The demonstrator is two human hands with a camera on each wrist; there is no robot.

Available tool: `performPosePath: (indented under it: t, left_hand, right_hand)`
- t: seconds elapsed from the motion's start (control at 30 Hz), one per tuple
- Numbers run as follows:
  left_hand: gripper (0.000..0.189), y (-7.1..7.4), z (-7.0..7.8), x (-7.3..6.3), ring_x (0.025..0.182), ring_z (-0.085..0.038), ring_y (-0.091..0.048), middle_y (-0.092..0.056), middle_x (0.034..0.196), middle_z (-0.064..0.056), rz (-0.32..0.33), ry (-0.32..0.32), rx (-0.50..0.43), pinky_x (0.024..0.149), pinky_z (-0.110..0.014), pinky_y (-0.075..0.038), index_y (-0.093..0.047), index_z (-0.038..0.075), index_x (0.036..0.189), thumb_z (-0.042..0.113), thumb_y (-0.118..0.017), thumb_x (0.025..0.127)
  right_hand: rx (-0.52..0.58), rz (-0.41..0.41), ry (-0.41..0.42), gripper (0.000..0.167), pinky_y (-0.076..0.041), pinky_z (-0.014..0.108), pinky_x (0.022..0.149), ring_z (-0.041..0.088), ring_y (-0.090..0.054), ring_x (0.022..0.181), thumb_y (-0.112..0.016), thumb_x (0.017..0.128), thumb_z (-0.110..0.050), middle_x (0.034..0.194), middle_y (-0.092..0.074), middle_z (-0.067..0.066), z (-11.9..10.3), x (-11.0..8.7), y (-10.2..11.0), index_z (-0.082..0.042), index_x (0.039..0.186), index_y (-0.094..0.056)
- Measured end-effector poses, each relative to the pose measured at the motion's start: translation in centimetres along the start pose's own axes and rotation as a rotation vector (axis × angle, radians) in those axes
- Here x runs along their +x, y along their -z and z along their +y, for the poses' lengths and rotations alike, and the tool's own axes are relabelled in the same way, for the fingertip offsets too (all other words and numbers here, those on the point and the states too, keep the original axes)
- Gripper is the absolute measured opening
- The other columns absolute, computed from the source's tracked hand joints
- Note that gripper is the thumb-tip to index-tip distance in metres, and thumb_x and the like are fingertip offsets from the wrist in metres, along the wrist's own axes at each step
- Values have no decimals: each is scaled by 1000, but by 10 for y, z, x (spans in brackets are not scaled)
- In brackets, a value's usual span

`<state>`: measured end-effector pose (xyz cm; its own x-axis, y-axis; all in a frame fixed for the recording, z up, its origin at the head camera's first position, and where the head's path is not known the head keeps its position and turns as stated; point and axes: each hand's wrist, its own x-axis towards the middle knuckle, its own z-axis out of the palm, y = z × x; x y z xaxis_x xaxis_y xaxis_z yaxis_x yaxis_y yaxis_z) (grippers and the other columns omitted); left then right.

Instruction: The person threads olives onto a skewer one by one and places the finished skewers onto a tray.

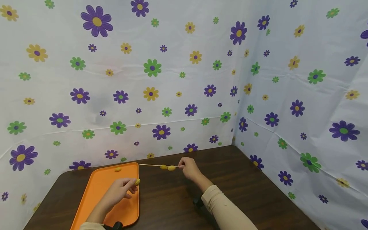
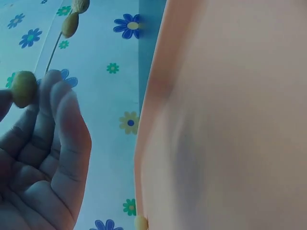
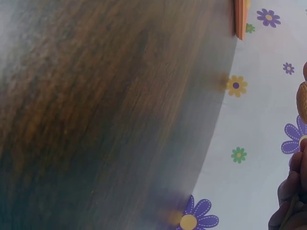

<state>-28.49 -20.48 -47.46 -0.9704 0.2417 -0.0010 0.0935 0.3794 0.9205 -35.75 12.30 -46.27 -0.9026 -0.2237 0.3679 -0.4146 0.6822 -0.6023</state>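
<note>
My right hand [image 1: 189, 168] pinches one end of a thin wooden skewer [image 1: 150, 165], held roughly level above the table with its free end pointing left. Two small yellow oval fruits [image 1: 171, 168] are threaded on it, close to the right fingers. Between the fingertips of my left hand [image 1: 118, 190] is another yellow oval fruit [image 2: 24, 89], held over the right edge of an orange tray [image 1: 97, 180]. This fruit is apart from the skewer. The right wrist view catches only part of the right hand [image 3: 293, 196] and a fruit [image 3: 301, 101].
One more yellow fruit [image 1: 118, 169] lies near the tray's far edge. The tray stands on the left of a dark wooden table [image 1: 164, 201]. White flower-printed sheets [image 1: 178, 64] rise behind the table and along its right side.
</note>
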Motion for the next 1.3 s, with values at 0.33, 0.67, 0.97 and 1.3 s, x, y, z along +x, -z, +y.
performPosePath:
  t: [0.33, 0.67, 0.97, 1.3]
  left_hand:
    - [62, -2, 3, 8, 76, -19, -61, -64, 81, -6, -26, 28, -65, 65, -31, -58, -65, -10, 103, 49, -45, 107]
    - [60, 2, 2, 11, 70, -14, -56, -62, 77, -5, -116, -5, -86, 61, -27, -56, -64, -11, 98, 44, -42, 109]
    - [59, 3, 1, 11, 67, -14, -53, -61, 76, -5, -169, -8, -106, 59, -26, -52, -63, -10, 98, 44, -43, 109]
    - [49, 3, -2, 11, 68, -13, -52, -61, 77, -3, -214, 1, -143, 59, -25, -52, -64, -7, 99, 37, -45, 110]
  right_hand:
    - [0, -63, 80, 17, -50, 26, 66, 10, -53, 72, -70, 91, 5, 81, -64, 0, 6, 1, 4, -8, 80, -66]
    - [-11, -108, 141, 20, -49, 25, 66, 10, -52, 73, -70, 88, 9, 80, -61, 0, 18, 0, 8, -7, 78, -65]
    - [-26, -111, 132, 20, -50, 23, 66, 9, -52, 72, -71, 88, 8, 79, -60, -2, 20, 0, 11, -8, 78, -65]
    - [-30, -116, 140, 23, -48, 24, 65, 10, -51, 72, -70, 88, 11, 79, -59, -2, 13, -2, 6, -8, 77, -65]
